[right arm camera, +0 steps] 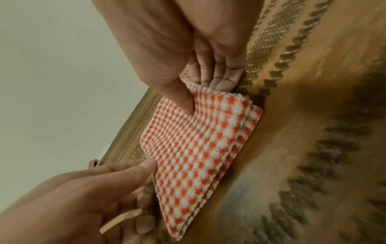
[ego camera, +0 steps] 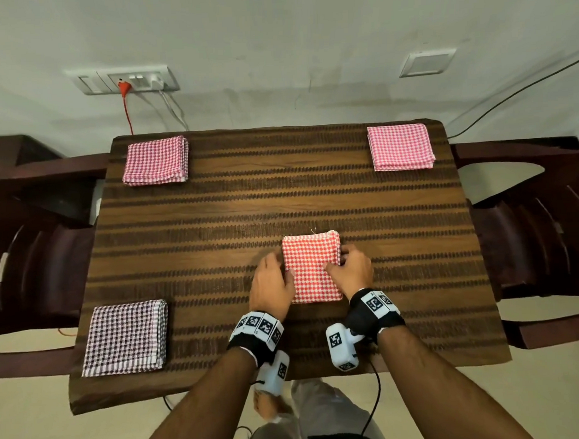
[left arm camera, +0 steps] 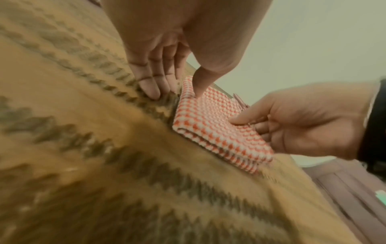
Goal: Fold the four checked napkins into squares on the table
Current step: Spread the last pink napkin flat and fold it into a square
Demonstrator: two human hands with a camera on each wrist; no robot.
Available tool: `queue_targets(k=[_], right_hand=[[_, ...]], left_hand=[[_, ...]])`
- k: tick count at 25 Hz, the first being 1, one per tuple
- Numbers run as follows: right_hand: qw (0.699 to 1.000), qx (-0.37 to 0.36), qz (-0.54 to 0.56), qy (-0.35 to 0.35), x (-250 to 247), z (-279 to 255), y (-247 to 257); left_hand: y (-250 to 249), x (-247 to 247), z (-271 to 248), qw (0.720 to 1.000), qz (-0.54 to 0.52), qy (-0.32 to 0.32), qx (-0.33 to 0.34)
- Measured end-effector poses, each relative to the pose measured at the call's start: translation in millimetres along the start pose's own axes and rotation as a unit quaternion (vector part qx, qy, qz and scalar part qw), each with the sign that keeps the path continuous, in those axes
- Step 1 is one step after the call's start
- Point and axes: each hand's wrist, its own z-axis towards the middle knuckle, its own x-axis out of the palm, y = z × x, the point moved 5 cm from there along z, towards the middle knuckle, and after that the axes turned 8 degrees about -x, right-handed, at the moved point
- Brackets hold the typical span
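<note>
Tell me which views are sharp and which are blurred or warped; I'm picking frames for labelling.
Head view: sharp and evenly lit, wide-angle bend at the table edges. Left wrist view: near mat smeared, orange napkin fairly clear, yellowish cast. Right wrist view: napkin checks crisp, left hand and mat soft.

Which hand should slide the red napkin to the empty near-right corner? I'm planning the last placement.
Right, probably. The right hand already pinches the red napkin at its right edge, on the side nearest that corner. The left hand would have to cross over.
</note>
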Motion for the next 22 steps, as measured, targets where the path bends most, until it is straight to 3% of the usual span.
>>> queue_targets(k=[2, 9, 14, 17, 22], right_hand=[[1.0, 0.002, 0.003, 0.012, -1, -2, 2], [0.998, 0.026, 0.038, 0.032, -5, -1, 2], [0.993, 0.037, 0.094, 0.052, -1, 3, 4], [0.967, 0.052, 0.24, 0.071, -1, -1, 4], [0.922, 0.042, 0.383, 0.043, -10, -14, -1]], left_hand=[[1, 3, 8, 0.999, -0.033, 0.015, -0.041], [-5, 3, 10, 0.994, -0.088, 0.019, -0.057], [-2, 6, 13, 0.978, -0.167, 0.054, -0.111], [1, 13, 15, 0.937, -0.297, 0.095, -0.155], [-14, 14, -8, 0.811, -0.529, 0.171, -0.181]])
